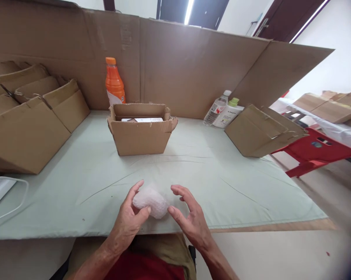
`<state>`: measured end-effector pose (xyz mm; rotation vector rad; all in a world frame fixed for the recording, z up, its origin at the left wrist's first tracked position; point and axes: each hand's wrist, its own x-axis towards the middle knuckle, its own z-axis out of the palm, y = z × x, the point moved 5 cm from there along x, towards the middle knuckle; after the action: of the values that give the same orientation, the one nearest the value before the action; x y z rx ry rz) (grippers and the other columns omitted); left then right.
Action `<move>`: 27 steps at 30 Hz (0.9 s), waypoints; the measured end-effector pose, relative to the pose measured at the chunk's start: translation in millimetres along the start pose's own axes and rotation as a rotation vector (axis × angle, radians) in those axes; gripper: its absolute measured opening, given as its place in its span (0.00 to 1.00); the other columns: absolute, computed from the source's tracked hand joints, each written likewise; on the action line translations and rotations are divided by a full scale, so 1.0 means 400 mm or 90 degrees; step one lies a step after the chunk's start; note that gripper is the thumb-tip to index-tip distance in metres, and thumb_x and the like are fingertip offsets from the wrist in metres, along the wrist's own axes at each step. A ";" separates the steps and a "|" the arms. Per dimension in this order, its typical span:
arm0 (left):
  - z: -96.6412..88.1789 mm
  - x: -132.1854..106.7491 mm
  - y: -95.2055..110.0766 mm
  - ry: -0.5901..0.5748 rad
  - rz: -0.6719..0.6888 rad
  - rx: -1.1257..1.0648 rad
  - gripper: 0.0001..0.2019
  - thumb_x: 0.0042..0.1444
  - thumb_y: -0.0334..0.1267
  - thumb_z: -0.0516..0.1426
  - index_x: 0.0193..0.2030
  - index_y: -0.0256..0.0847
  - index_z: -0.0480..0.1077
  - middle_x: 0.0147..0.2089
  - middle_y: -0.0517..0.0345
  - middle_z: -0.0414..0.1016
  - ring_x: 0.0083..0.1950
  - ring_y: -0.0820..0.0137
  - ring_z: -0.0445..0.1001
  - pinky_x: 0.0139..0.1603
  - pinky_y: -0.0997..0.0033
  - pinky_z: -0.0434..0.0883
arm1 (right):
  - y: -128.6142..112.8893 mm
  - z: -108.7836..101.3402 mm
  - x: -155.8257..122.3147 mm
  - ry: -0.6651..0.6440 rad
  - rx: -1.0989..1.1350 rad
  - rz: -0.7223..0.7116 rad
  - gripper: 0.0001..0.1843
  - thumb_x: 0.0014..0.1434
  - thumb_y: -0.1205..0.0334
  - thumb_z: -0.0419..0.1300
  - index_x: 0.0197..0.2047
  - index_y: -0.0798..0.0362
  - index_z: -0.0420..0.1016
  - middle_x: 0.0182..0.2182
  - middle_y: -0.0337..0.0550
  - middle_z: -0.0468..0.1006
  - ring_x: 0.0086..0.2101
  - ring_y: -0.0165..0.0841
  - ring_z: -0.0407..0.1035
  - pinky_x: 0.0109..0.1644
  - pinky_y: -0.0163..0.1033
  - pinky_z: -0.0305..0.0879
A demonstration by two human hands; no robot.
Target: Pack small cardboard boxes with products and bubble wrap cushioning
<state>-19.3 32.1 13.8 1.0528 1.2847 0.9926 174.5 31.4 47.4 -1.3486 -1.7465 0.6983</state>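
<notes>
A small white bundle [153,203], which looks like bubble wrap, is near the front edge of the table. My left hand [128,216] grips its left side, with the thumb in front and the fingers behind. Whatever the wrap may contain is hidden. On the other side, my right hand [192,218] is open, its thumb tip close to the bundle's right end and its fingers curved and apart. I cannot tell whether that thumb touches it. Beyond both hands stands an open cardboard box [140,138] with a white flat item [146,119] showing inside.
Divided cardboard boxes [26,128] stand at the left, beside a white device with a cable [25,194]. An orange bottle [114,83] is behind the middle box. A clear bottle [217,109], a white bottle [226,116] and a tilted carton [251,134] are at the right. Cardboard panels [187,66] wall the back.
</notes>
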 end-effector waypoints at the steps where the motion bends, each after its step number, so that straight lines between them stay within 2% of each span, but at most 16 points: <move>1: -0.007 -0.004 0.007 -0.008 0.026 0.044 0.37 0.51 0.39 0.59 0.69 0.40 0.57 0.56 0.49 0.75 0.54 0.61 0.75 0.57 0.61 0.72 | -0.005 0.000 0.006 -0.028 0.014 -0.004 0.26 0.60 0.50 0.63 0.60 0.47 0.71 0.58 0.50 0.74 0.53 0.42 0.71 0.55 0.47 0.70; 2: -0.010 -0.007 0.013 -0.023 0.046 0.081 0.35 0.51 0.38 0.59 0.68 0.42 0.59 0.58 0.49 0.74 0.56 0.61 0.75 0.58 0.61 0.72 | -0.013 0.005 0.013 -0.058 0.030 -0.006 0.29 0.59 0.49 0.64 0.62 0.47 0.69 0.58 0.50 0.73 0.52 0.41 0.72 0.55 0.46 0.70; 4: -0.011 -0.014 0.017 -0.063 0.070 0.121 0.34 0.52 0.37 0.59 0.67 0.43 0.61 0.62 0.49 0.72 0.57 0.61 0.74 0.59 0.61 0.71 | -0.029 0.024 0.025 -0.107 0.064 -0.005 0.25 0.58 0.50 0.65 0.57 0.48 0.73 0.50 0.46 0.78 0.46 0.38 0.74 0.51 0.42 0.71; 6: -0.007 -0.016 0.014 -0.102 0.083 0.097 0.36 0.52 0.38 0.61 0.69 0.44 0.59 0.64 0.47 0.70 0.59 0.59 0.74 0.61 0.59 0.70 | -0.037 0.043 0.036 -0.098 0.116 0.014 0.14 0.59 0.52 0.64 0.45 0.49 0.76 0.37 0.41 0.78 0.38 0.35 0.72 0.45 0.39 0.71; 8: -0.005 -0.012 0.013 -0.124 0.097 0.030 0.38 0.52 0.38 0.61 0.71 0.43 0.56 0.65 0.46 0.69 0.61 0.58 0.72 0.63 0.58 0.69 | -0.031 0.056 0.044 -0.059 0.201 0.045 0.10 0.61 0.52 0.62 0.38 0.50 0.73 0.30 0.38 0.75 0.32 0.33 0.70 0.38 0.36 0.69; 10: -0.001 -0.001 0.013 -0.146 0.103 -0.008 0.35 0.53 0.35 0.59 0.69 0.42 0.58 0.64 0.46 0.71 0.61 0.59 0.72 0.62 0.60 0.70 | -0.012 0.061 0.050 -0.039 0.265 0.076 0.11 0.61 0.51 0.62 0.37 0.51 0.71 0.29 0.39 0.74 0.31 0.32 0.70 0.35 0.35 0.69; 12: 0.000 0.012 0.018 -0.150 0.107 0.029 0.29 0.54 0.31 0.55 0.65 0.42 0.65 0.60 0.49 0.75 0.57 0.61 0.75 0.58 0.63 0.72 | 0.006 0.052 0.056 -0.050 0.258 0.076 0.12 0.60 0.51 0.63 0.39 0.50 0.72 0.32 0.40 0.76 0.33 0.33 0.72 0.37 0.36 0.71; 14: -0.004 0.024 0.031 -0.141 0.125 0.107 0.27 0.52 0.28 0.53 0.61 0.43 0.69 0.55 0.52 0.78 0.52 0.63 0.77 0.54 0.65 0.72 | 0.015 0.029 0.065 -0.067 0.214 0.042 0.18 0.58 0.52 0.65 0.49 0.49 0.73 0.40 0.45 0.80 0.40 0.37 0.75 0.43 0.39 0.73; 16: -0.004 0.031 0.049 -0.155 0.157 0.186 0.28 0.50 0.26 0.52 0.59 0.46 0.71 0.53 0.56 0.79 0.50 0.63 0.77 0.53 0.66 0.73 | 0.008 0.006 0.077 -0.099 0.161 -0.008 0.32 0.56 0.53 0.67 0.62 0.45 0.66 0.50 0.48 0.79 0.46 0.40 0.75 0.48 0.42 0.74; 17: -0.003 0.034 0.058 -0.172 0.174 0.222 0.29 0.49 0.26 0.51 0.58 0.49 0.72 0.52 0.58 0.80 0.49 0.63 0.78 0.52 0.65 0.73 | -0.001 0.000 0.084 -0.123 0.128 -0.035 0.35 0.56 0.53 0.67 0.65 0.42 0.63 0.52 0.47 0.78 0.47 0.41 0.76 0.49 0.43 0.75; 19: -0.002 0.039 0.073 -0.224 0.203 0.276 0.30 0.47 0.26 0.52 0.56 0.55 0.73 0.49 0.60 0.81 0.48 0.62 0.78 0.50 0.64 0.74 | -0.029 -0.005 0.102 -0.171 0.049 -0.089 0.29 0.55 0.56 0.67 0.60 0.37 0.68 0.46 0.39 0.81 0.40 0.40 0.78 0.43 0.42 0.78; 21: -0.017 0.053 0.090 -0.256 0.226 0.298 0.28 0.46 0.27 0.56 0.52 0.59 0.75 0.47 0.61 0.81 0.46 0.60 0.79 0.49 0.62 0.75 | -0.060 -0.007 0.125 -0.210 -0.017 -0.139 0.15 0.56 0.61 0.64 0.47 0.37 0.74 0.34 0.34 0.82 0.31 0.38 0.77 0.34 0.38 0.78; 23: -0.061 0.087 0.114 -0.199 0.249 0.280 0.24 0.47 0.32 0.60 0.51 0.56 0.75 0.49 0.59 0.80 0.50 0.58 0.78 0.53 0.60 0.74 | -0.085 -0.022 0.155 -0.226 -0.047 -0.172 0.07 0.59 0.64 0.61 0.39 0.39 0.75 0.27 0.34 0.80 0.26 0.37 0.76 0.27 0.36 0.76; 24: -0.096 0.113 0.128 -0.126 0.258 0.261 0.22 0.50 0.35 0.60 0.53 0.53 0.74 0.52 0.57 0.79 0.53 0.56 0.76 0.57 0.58 0.73 | -0.094 -0.040 0.175 -0.211 -0.050 -0.175 0.07 0.61 0.64 0.59 0.38 0.40 0.75 0.27 0.35 0.79 0.25 0.37 0.76 0.26 0.35 0.76; 27: -0.221 0.200 0.165 0.200 0.275 0.188 0.21 0.61 0.43 0.54 0.61 0.46 0.65 0.57 0.48 0.73 0.60 0.54 0.71 0.62 0.48 0.68 | -0.120 -0.128 0.247 -0.089 -0.011 -0.160 0.05 0.63 0.58 0.61 0.42 0.39 0.76 0.29 0.39 0.81 0.27 0.39 0.77 0.26 0.36 0.76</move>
<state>-103.4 129.9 58.3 1.4887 1.5254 1.3611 182.5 110.5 138.9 -1.0883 -1.9948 0.6492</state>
